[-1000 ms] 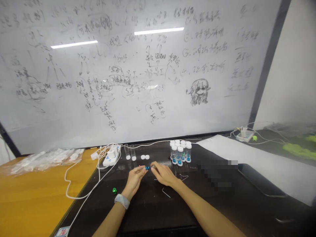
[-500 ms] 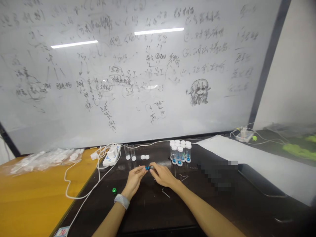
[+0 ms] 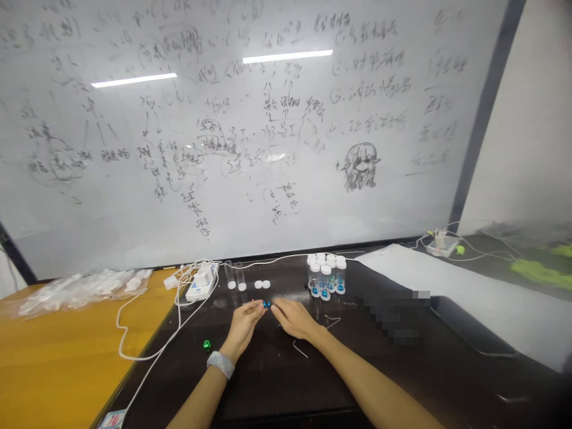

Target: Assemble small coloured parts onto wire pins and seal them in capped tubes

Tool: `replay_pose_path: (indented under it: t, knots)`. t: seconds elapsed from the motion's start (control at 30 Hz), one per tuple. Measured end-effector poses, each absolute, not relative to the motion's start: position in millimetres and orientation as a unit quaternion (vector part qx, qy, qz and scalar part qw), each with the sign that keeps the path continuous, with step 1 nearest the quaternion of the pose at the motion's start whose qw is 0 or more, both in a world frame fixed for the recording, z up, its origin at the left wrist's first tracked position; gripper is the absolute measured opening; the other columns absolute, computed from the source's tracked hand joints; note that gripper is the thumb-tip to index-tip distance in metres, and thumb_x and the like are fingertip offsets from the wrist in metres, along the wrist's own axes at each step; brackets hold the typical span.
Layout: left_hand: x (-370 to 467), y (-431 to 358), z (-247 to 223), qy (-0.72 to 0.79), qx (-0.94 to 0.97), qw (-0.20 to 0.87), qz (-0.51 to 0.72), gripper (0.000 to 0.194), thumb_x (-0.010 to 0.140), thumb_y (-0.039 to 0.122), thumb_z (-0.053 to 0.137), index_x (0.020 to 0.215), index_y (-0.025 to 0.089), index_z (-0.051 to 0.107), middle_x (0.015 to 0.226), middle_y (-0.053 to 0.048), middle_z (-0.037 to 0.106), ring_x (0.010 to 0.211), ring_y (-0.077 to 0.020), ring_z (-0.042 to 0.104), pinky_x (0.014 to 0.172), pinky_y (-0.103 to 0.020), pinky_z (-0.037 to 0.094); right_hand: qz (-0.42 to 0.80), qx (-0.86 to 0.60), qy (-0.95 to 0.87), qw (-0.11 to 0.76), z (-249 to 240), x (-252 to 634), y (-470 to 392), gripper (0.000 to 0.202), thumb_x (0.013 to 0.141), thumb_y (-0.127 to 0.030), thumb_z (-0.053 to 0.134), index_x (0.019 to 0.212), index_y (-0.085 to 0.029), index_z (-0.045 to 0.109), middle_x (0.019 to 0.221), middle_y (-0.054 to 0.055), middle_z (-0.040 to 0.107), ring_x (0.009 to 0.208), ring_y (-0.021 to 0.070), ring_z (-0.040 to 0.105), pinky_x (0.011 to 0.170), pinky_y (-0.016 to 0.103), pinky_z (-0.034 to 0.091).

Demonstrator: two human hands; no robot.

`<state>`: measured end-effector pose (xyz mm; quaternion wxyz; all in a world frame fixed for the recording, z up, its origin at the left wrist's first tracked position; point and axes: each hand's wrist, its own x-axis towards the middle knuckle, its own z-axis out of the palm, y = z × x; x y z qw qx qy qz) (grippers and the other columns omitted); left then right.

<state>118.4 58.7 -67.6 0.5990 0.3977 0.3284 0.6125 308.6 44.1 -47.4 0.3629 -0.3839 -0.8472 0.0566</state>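
Note:
A small shiny blue metallic piece [image 3: 267, 304] is pinched between my two hands above the dark table. The fingertips of my left hand [image 3: 243, 325] are closed on its left side. On its right side, the fingers of my right hand [image 3: 292, 319] are closed too, partly hiding it; its exact kind is too small to make out. A shiny green metallic piece [image 3: 207, 345] lies to the left of my left wrist. Two thin bent metal rods, one below my right hand [image 3: 301, 349] and another beside it [image 3: 333, 322], rest on the tabletop.
Several white-capped clear tubes [image 3: 326, 280] with blue pieces inside stand at the back. Two clear tubes [image 3: 241, 277] and two white caps [image 3: 262, 285] are left of them. A power strip [image 3: 202, 283] with tangled cables lies left; a dark flat slab [image 3: 473, 328] lies right.
The fingers of my right hand have shifted slightly around the blue piece, with the index finger lowered. My left hand and the things on the table stay in place.

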Motion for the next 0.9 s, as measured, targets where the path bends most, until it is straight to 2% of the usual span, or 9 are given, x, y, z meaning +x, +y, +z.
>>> replay_pose_path:
  t: [0.07,0.23,0.33,0.43,0.6,0.67,0.8,0.9]
  knots:
    - [118.2,59.3,-68.2,0.328,0.397,0.597,0.615,0.022,0.064,0.014,0.085,0.083,0.01,0.075,0.088,-0.01,0.074,0.086,-0.0176,0.07,0.089,-0.029,0.055,0.058,-0.39,-0.846,0.358,-47.9,308.9,44.6,0.026,0.101,-0.033,0.034,0.091,-0.021,0.055,0.079,0.002,0.062,0.072,0.0168,0.058,0.065,0.026,0.034]
    - [117.9,60.2,-69.3,0.33,0.401,0.593,0.616,0.021,0.065,0.013,0.084,0.084,0.011,0.076,0.089,-0.009,0.073,0.086,-0.0176,0.07,0.088,-0.028,0.055,0.092,-0.38,-0.836,0.386,-45.3,309.6,42.1,0.022,0.098,-0.033,0.042,0.115,-0.023,0.05,0.082,0.0,0.063,0.071,0.016,0.058,0.067,0.025,0.037]
    - [118.0,59.6,-69.2,0.329,0.406,0.596,0.61,0.021,0.065,0.014,0.084,0.085,0.011,0.075,0.088,-0.009,0.073,0.085,-0.0173,0.07,0.087,-0.027,0.055,0.076,-0.383,-0.836,0.385,-45.5,307.9,42.1,0.02,0.099,-0.033,0.038,0.106,-0.023,0.054,0.084,0.002,0.064,0.074,0.0167,0.059,0.068,0.026,0.036]
    - [117.8,59.8,-69.6,0.328,0.407,0.598,0.607,0.023,0.065,0.015,0.084,0.085,0.01,0.075,0.088,-0.009,0.073,0.085,-0.0176,0.07,0.087,-0.027,0.055,0.063,-0.393,-0.836,0.379,-46.0,307.6,43.0,0.027,0.101,-0.032,0.033,0.094,-0.022,0.057,0.083,0.003,0.064,0.076,0.0173,0.059,0.069,0.026,0.036]
    - [116.9,61.8,-71.3,0.331,0.405,0.599,0.606,0.026,0.064,0.016,0.085,0.087,0.01,0.075,0.089,-0.01,0.073,0.086,-0.0175,0.069,0.088,-0.028,0.055,0.093,-0.381,-0.832,0.392,-44.3,309.1,41.0,0.02,0.099,-0.033,0.039,0.112,-0.023,0.052,0.082,0.001,0.064,0.073,0.0167,0.059,0.068,0.025,0.037]
    - [116.5,62.2,-71.7,0.332,0.405,0.6,0.604,0.027,0.063,0.016,0.086,0.086,0.01,0.075,0.088,-0.01,0.074,0.086,-0.0177,0.07,0.089,-0.028,0.054,0.085,-0.378,-0.835,0.391,-44.6,308.4,41.0,0.02,0.099,-0.033,0.039,0.11,-0.022,0.052,0.084,0.001,0.064,0.074,0.0168,0.059,0.068,0.025,0.037]
    - [116.6,61.8,-71.4,0.335,0.406,0.599,0.604,0.026,0.064,0.016,0.085,0.087,0.01,0.075,0.087,-0.01,0.073,0.085,-0.0183,0.07,0.088,-0.03,0.055,0.054,-0.391,-0.839,0.375,-47.0,307.1,43.5,0.029,0.101,-0.031,0.032,0.089,-0.021,0.056,0.079,0.002,0.062,0.074,0.0169,0.058,0.067,0.026,0.035]
    - [117.2,60.9,-70.1,0.334,0.399,0.6,0.607,0.026,0.064,0.015,0.085,0.087,0.009,0.075,0.088,-0.01,0.073,0.085,-0.018,0.07,0.088,-0.029,0.055,0.063,-0.393,-0.835,0.379,-46.9,308.2,43.8,0.026,0.101,-0.032,0.033,0.096,-0.022,0.056,0.079,0.001,0.062,0.073,0.0166,0.058,0.067,0.025,0.036]
